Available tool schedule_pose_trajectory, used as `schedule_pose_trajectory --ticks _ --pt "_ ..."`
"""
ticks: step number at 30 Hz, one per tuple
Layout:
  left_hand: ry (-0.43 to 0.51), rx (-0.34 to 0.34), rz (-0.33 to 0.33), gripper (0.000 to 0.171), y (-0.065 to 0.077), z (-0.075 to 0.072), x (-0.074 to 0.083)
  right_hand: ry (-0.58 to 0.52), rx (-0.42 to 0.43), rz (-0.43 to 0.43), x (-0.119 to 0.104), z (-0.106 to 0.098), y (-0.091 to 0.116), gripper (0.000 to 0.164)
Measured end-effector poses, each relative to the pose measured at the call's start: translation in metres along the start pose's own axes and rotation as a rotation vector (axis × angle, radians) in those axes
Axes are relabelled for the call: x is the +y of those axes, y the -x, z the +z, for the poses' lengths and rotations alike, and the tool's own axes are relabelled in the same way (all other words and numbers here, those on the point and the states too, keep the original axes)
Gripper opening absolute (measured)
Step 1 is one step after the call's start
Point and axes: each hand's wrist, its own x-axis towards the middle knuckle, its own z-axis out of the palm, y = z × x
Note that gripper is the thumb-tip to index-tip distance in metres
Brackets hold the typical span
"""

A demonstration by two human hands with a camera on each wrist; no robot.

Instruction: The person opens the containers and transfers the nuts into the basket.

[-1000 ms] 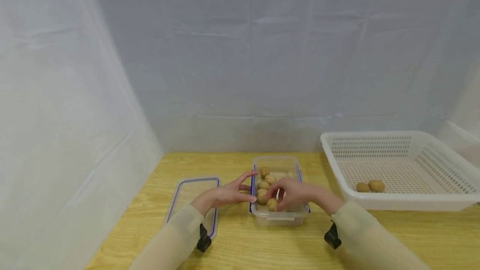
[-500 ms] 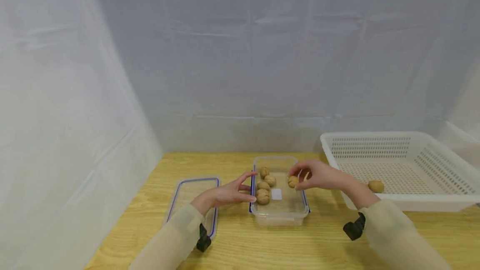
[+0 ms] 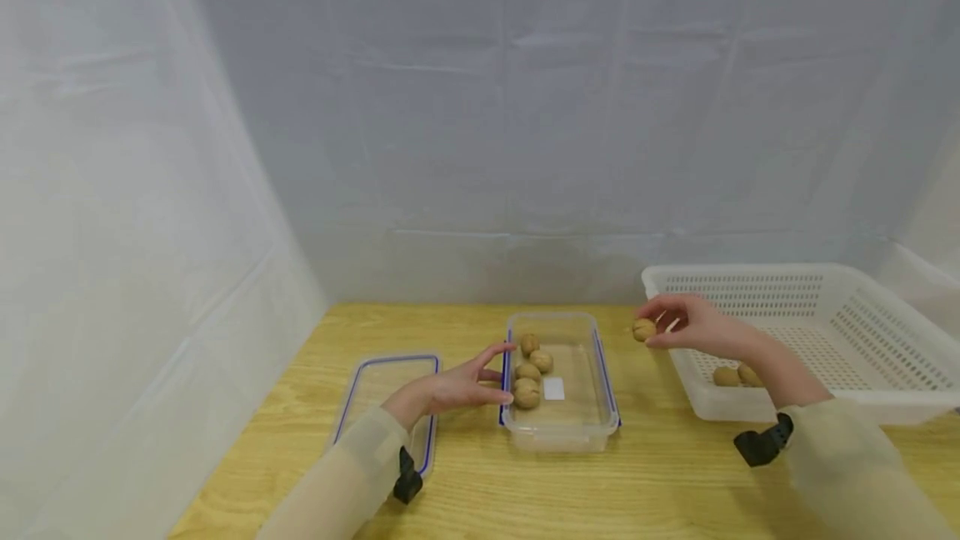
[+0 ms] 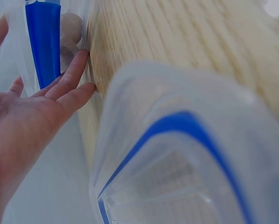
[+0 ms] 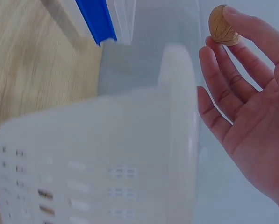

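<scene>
Between thumb and fingertips my right hand [image 3: 697,327] pinches a walnut [image 3: 643,330], held in the air at the left rim of the white basket. The right wrist view shows this walnut [image 5: 223,25] above the basket's wall. My left hand [image 3: 465,382] rests with spread, straight fingers against the left side of a clear plastic container [image 3: 558,440] with blue clips. Inside the container, several walnuts [image 3: 527,373] lie along its left side, beside a small white square. The left wrist view has the left hand [image 4: 41,109] with its fingers at a blue clip [image 4: 45,44].
The white perforated basket [image 3: 802,398] stands at the right, with walnuts [image 3: 726,376] near its front, partly behind the right forearm. A clear lid with a blue seal [image 3: 390,359] lies left of the container on the wooden table [image 3: 480,490]. White sheeting encloses the back and left.
My right hand has lifted a walnut out of the container and carried it right to the basket's left rim. My left hand has stayed at the container's side.
</scene>
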Motion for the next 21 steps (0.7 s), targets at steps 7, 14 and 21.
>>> schedule_pose_trajectory --ticks 7,14,21 --pt "-0.001 0.001 -0.002 0.084 0.000 0.000 0.000 0.019 0.106 0.032 0.019 -0.017 0.016 0.036" --pt "-0.004 0.003 -0.001 0.084 0.000 0.000 -0.001 0.097 0.199 0.099 0.044 -0.027 0.029 0.039" --pt "-0.001 0.005 -0.002 0.083 0.003 -0.003 -0.002 0.108 0.218 0.188 0.057 -0.028 0.036 0.043"
